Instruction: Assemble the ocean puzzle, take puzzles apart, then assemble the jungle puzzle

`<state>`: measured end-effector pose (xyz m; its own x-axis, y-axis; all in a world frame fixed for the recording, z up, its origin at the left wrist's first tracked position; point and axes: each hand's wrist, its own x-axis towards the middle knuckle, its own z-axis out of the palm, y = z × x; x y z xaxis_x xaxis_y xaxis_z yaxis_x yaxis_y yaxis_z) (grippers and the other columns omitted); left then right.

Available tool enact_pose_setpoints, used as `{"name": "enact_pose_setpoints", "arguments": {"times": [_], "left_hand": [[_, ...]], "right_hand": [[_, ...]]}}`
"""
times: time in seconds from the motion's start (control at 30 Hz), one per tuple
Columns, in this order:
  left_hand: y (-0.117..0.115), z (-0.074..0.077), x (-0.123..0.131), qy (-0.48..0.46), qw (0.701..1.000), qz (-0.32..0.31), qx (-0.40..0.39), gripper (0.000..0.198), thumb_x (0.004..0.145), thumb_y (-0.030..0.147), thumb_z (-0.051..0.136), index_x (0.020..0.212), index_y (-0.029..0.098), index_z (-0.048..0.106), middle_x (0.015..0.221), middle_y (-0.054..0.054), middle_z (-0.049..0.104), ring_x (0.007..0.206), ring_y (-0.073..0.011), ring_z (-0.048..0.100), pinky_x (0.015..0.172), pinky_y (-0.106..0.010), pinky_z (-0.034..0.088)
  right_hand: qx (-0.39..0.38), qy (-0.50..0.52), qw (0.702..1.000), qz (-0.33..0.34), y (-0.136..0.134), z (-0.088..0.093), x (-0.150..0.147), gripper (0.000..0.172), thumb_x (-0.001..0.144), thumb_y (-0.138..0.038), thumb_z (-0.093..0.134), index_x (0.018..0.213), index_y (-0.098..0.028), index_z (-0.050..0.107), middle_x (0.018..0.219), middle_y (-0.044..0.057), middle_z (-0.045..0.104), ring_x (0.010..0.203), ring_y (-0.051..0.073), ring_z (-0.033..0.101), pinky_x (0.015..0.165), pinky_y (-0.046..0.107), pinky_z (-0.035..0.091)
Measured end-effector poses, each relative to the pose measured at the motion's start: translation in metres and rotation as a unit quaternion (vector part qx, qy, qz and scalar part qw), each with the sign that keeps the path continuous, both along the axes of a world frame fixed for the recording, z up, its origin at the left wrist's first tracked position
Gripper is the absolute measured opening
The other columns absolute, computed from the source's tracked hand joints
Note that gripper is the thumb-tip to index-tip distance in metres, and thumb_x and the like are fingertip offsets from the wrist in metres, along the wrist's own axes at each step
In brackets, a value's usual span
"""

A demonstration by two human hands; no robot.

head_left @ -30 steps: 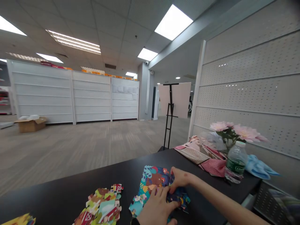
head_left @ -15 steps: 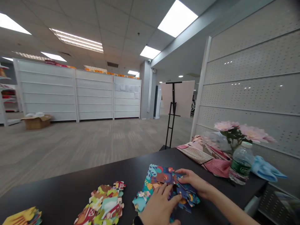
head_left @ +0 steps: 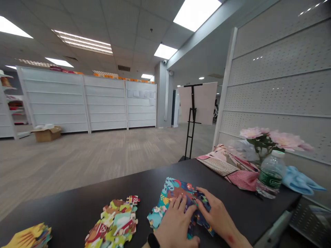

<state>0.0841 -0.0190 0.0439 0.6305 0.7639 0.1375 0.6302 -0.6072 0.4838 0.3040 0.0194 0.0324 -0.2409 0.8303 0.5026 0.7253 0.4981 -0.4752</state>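
Note:
A partly joined jigsaw puzzle (head_left: 172, 193) in teal, blue and orange lies on the black table (head_left: 155, 179), its lower part hidden under my hands. My left hand (head_left: 176, 224), with a black wristband, rests flat on the puzzle with its fingers apart. My right hand (head_left: 214, 217) lies just beside it, its fingertips on dark blue pieces at the puzzle's right side. Neither hand clearly grips a piece. To the left sits a heap of loose puzzle pieces (head_left: 113, 220), and a smaller stack of pieces (head_left: 28, 237) lies at the lower left corner.
Behind my hands lie a patterned pink cloth (head_left: 227, 168), a plastic water bottle (head_left: 270, 177), pink flowers (head_left: 271, 137) and a blue cloth (head_left: 300, 181). The table edge runs in front of a carpeted floor, a black easel (head_left: 192, 113) and a perforated partition (head_left: 279, 86).
My right hand has moved down and in, closer to my left hand, and now lies over the puzzle's right side. The whole view has drifted, with the table sitting slightly higher in the picture.

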Motion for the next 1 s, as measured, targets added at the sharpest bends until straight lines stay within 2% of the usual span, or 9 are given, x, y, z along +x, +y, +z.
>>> {"name": "enact_pose_setpoints", "arguments": {"times": [0.13, 0.23, 0.33, 0.43, 0.5, 0.57, 0.73, 0.87, 1.0], "left_hand": [[0.001, -0.002, 0.003, 0.002, 1.000, 0.022, 0.016, 0.078, 0.081, 0.061, 0.069, 0.143, 0.020, 0.048, 0.160, -0.017, 0.039, 0.151, -0.0367, 0.027, 0.125, -0.055, 0.018], [-0.002, -0.003, 0.005, 0.001, 0.999, 0.034, 0.034, 0.073, 0.082, 0.062, 0.067, 0.141, 0.022, 0.049, 0.157, -0.013, 0.043, 0.148, -0.0338, 0.032, 0.125, -0.051, 0.019], [-0.005, -0.003, 0.005, 0.007, 0.998, 0.034, 0.044, 0.072, 0.086, 0.064, 0.063, 0.142, 0.022, 0.048, 0.156, -0.013, 0.044, 0.148, -0.0324, 0.032, 0.126, -0.050, 0.017], [-0.006, -0.002, 0.004, 0.015, 0.998, 0.033, 0.045, 0.071, 0.087, 0.066, 0.061, 0.142, 0.023, 0.049, 0.155, -0.013, 0.045, 0.147, -0.0318, 0.034, 0.126, -0.049, 0.018], [-0.006, -0.002, 0.004, 0.016, 0.998, 0.031, 0.045, 0.071, 0.088, 0.066, 0.061, 0.143, 0.023, 0.049, 0.154, -0.012, 0.046, 0.146, -0.0310, 0.035, 0.125, -0.049, 0.019], [-0.006, -0.001, 0.003, 0.017, 0.999, 0.023, 0.046, 0.071, 0.089, 0.066, 0.060, 0.145, 0.023, 0.046, 0.153, -0.011, 0.047, 0.146, -0.0302, 0.035, 0.125, -0.048, 0.019], [-0.011, 0.008, 0.006, 0.019, 0.997, 0.022, 0.076, 0.068, 0.087, 0.066, 0.061, 0.141, 0.026, 0.049, 0.155, -0.010, 0.044, 0.145, -0.0337, 0.035, 0.124, -0.054, 0.019], [-0.017, 0.012, 0.017, 0.020, 0.993, 0.021, 0.114, 0.063, 0.089, 0.068, 0.055, 0.131, 0.021, 0.056, 0.140, -0.012, 0.055, 0.135, -0.0354, 0.044, 0.123, -0.058, 0.019], [-0.018, 0.001, 0.022, -0.005, 0.995, 0.060, 0.078, 0.080, 0.086, 0.075, 0.053, 0.144, 0.021, 0.045, 0.140, -0.015, 0.054, 0.132, -0.0395, 0.046, 0.119, -0.065, 0.023]], "right_hand": [[-0.031, -0.035, 0.999, 0.009, -0.017, -0.002, -0.001, 0.042, 0.093, -0.038, 0.053, 0.130, -0.020, 0.063, 0.131, 0.013, 0.071, 0.120, 0.028, 0.068, 0.105, 0.040, 0.053], [-0.047, -0.029, 0.998, 0.005, -0.026, -0.005, -0.004, 0.044, 0.092, -0.039, 0.054, 0.131, -0.020, 0.062, 0.132, 0.012, 0.070, 0.121, 0.028, 0.067, 0.106, 0.040, 0.052], [-0.052, 0.026, 0.997, -0.051, -0.023, -0.007, -0.003, 0.041, 0.091, -0.043, 0.054, 0.125, -0.021, 0.063, 0.124, 0.011, 0.073, 0.115, 0.029, 0.069, 0.103, 0.041, 0.052], [-0.064, 0.106, 0.984, -0.126, -0.014, -0.006, 0.005, 0.039, 0.091, -0.050, 0.051, 0.114, -0.021, 0.065, 0.112, 0.011, 0.076, 0.103, 0.030, 0.072, 0.093, 0.038, 0.055], [-0.074, 0.130, 0.978, -0.147, -0.012, -0.005, 0.009, 0.040, 0.093, -0.052, 0.049, 0.110, -0.021, 0.065, 0.107, 0.010, 0.077, 0.097, 0.029, 0.073, 0.087, 0.037, 0.055], [-0.075, 0.092, 0.983, -0.139, -0.016, -0.006, 0.008, 0.038, 0.093, -0.050, 0.050, 0.110, -0.021, 0.066, 0.105, 0.010, 0.077, 0.096, 0.030, 0.072, 0.086, 0.038, 0.054], [-0.006, -0.114, 0.988, -0.102, -0.031, -0.013, -0.011, 0.028, 0.097, -0.037, 0.048, 0.109, -0.023, 0.070, 0.102, 0.009, 0.073, 0.097, 0.030, 0.066, 0.087, 0.042, 0.051], [0.030, -0.149, 0.981, -0.119, -0.030, -0.026, -0.020, 0.024, 0.093, -0.026, 0.051, 0.109, -0.023, 0.069, 0.098, 0.009, 0.071, 0.090, 0.029, 0.065, 0.084, 0.041, 0.051], [0.043, -0.145, 0.983, -0.102, -0.022, -0.038, -0.018, 0.025, 0.092, -0.030, 0.052, 0.109, -0.023, 0.068, 0.099, 0.011, 0.072, 0.090, 0.030, 0.066, 0.081, 0.042, 0.052]]}}
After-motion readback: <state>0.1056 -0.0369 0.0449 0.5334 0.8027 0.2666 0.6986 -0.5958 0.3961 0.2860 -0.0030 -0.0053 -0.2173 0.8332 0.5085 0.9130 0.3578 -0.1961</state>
